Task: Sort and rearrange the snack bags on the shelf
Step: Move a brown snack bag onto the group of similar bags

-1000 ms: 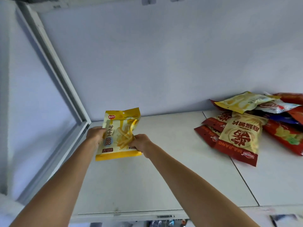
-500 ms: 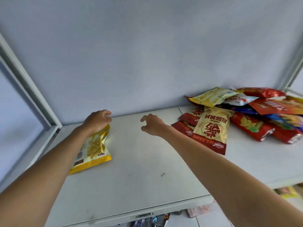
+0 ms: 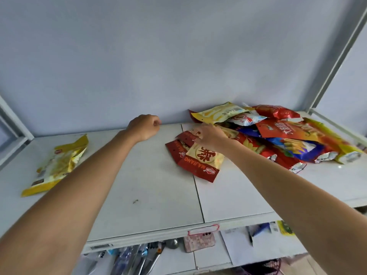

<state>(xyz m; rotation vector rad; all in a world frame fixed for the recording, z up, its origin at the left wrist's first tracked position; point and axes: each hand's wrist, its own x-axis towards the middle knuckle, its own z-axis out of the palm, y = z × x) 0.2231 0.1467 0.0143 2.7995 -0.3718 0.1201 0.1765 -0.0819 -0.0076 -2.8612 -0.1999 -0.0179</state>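
The right hand, fingers spread, rests on the cream-and-red crinkly foil snack bag at two o'clock; light, slippery, best pinched at its top seam. The left hand is loosely curled, empty.

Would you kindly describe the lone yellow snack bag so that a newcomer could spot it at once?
Look at the white shelf and follow it to its left end, far from the heap of bags at the right. There the yellow snack bag lies flat by itself, touching no other bag.
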